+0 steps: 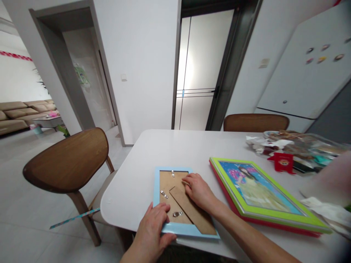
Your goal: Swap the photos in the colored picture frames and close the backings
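A light-blue picture frame (157, 182) lies face down at the table's front edge. Its brown backing board (166, 180) shows, with a fold-out stand strip (192, 213) lying across it and several small metal clips, such as the turn clip (163, 194) at the left. My left hand (150, 230) grips the frame's near left corner, fingers on top and thumb by the front edge. Over the far right part of the backing sits my right hand (199, 190), its fingers bent and pressed together. Whatever lies under those fingertips is hidden.
On the right, a green-framed picture (257, 186) rests on a red frame (221, 182). Behind it are a red card (283, 162) and plastic bags (309, 144). Wooden chairs stand at the left (68, 160) and far side (256, 122) of the white table (128, 182).
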`<move>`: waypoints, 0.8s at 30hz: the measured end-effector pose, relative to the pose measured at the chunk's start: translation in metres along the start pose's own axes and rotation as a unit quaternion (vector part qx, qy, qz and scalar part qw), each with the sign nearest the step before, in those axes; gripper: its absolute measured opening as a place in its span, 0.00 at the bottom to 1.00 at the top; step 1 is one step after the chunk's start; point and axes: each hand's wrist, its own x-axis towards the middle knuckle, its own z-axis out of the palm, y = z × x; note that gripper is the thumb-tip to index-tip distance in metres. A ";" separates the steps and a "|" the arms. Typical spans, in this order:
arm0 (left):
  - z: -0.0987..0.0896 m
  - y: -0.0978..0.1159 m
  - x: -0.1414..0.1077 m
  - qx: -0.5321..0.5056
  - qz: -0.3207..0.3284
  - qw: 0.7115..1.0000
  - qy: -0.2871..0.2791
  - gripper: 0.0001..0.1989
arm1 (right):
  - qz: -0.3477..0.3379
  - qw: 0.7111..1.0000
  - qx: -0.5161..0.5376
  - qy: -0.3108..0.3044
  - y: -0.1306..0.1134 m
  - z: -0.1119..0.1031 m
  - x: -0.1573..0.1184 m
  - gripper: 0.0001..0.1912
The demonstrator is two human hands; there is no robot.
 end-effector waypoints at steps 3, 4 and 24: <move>0.000 0.000 -0.001 0.001 -0.004 1.000 -0.002 0.17 | 0.010 1.000 -0.003 0.004 -0.008 0.012 0.019 0.13; 0.000 0.000 -0.001 0.001 -0.008 1.000 -0.004 0.16 | 0.018 1.000 -0.005 0.006 -0.010 0.016 0.024 0.14; 0.005 -0.002 0.015 -0.040 -0.021 0.999 0.025 0.14 | 0.012 0.998 0.051 -0.017 -0.017 -0.004 -0.022 0.16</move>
